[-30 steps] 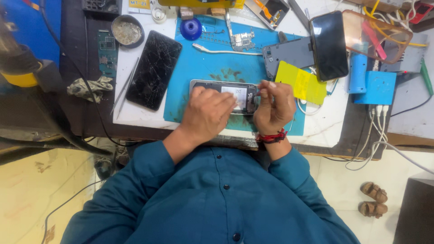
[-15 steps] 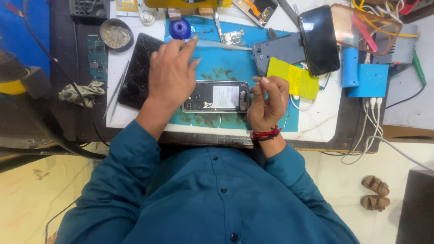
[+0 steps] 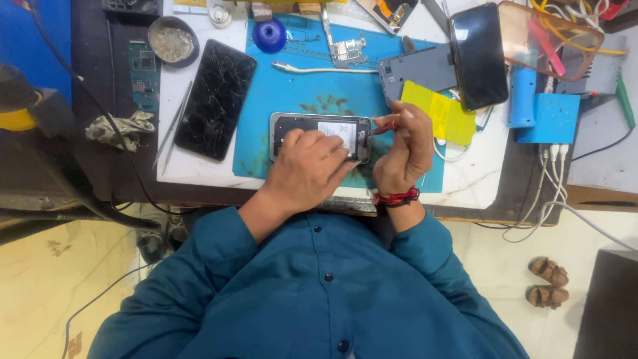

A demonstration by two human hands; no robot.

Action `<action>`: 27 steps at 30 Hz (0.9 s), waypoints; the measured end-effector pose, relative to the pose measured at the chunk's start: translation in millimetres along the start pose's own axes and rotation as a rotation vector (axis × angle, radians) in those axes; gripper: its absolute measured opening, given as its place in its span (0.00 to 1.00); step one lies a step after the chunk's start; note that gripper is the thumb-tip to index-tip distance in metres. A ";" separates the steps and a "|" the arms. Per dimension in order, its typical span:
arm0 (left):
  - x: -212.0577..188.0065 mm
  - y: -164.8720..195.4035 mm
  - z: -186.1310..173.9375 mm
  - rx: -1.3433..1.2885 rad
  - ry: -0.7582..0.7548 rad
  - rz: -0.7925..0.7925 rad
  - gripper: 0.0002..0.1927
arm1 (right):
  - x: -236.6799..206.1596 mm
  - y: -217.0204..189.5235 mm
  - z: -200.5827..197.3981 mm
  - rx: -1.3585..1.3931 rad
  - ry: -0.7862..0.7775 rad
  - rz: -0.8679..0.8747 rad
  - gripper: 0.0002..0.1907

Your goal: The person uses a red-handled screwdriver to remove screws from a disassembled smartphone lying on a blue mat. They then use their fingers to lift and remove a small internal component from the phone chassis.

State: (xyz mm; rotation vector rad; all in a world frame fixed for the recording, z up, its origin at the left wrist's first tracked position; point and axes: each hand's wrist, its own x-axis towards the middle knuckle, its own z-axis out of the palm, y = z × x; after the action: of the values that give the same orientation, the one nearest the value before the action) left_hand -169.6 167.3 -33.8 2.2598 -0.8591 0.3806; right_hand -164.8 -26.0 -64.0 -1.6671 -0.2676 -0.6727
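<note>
Phone: opened phone (image 3: 320,136) is laid on the blue mat (image 3: 299,100), middle of the white table (image 3: 478,179).
Left hand (image 3: 306,169): fingers spread flat on it.
Right hand (image 3: 399,149): clenched around a red tool (image 3: 384,126).
Room: pale floor, sandals (image 3: 548,282) at right.

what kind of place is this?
Most likely a phone repair bench. The left hand steadies an opened phone on a blue work mat, the right hand works at it with a red-handled tool. Nearby lie a cracked phone screen and a bare circuit board.
</note>
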 end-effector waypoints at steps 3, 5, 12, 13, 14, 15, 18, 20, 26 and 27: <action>-2.0 -1.1 1.2 0.018 0.013 0.027 0.10 | -2.9 1.6 -0.5 -0.166 -0.028 -0.054 0.19; -2.9 -1.4 2.0 0.013 0.009 0.025 0.09 | -4.4 1.8 -1.8 -0.064 -0.024 -0.007 0.20; -2.1 -4.8 4.5 0.007 0.040 0.043 0.10 | -3.6 0.3 0.0 -0.126 0.006 0.004 0.22; -2.2 -5.1 4.6 0.004 0.040 0.046 0.10 | -3.4 -0.2 0.2 -0.204 -0.018 -0.028 0.21; -2.0 -5.2 5.0 0.001 0.041 0.048 0.10 | -3.0 -0.8 -0.8 -0.283 -0.042 -0.059 0.21; -2.0 -5.4 5.2 -0.001 0.042 0.049 0.10 | -2.7 -1.1 -1.5 -0.361 -0.068 -0.091 0.23; -2.3 -5.7 5.4 0.004 0.036 0.046 0.09 | -3.1 -0.3 -2.6 -0.158 -0.006 0.017 0.20; -2.6 -6.1 5.4 -0.003 0.033 0.046 0.09 | -4.0 1.0 -3.0 -0.115 -0.008 0.019 0.21; -2.5 -6.4 5.4 -0.002 0.039 0.045 0.09 | -5.4 1.4 -4.3 -0.165 -0.032 0.031 0.21; -2.2 -6.0 5.1 -0.002 0.036 0.044 0.09 | -5.3 0.2 -4.7 -0.144 -0.041 0.060 0.21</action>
State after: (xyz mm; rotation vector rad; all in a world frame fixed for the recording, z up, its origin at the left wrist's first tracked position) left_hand -167.1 168.2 -41.5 2.2285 -0.8912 0.4393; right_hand -170.2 -29.5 -66.8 -1.8212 -0.2016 -0.6249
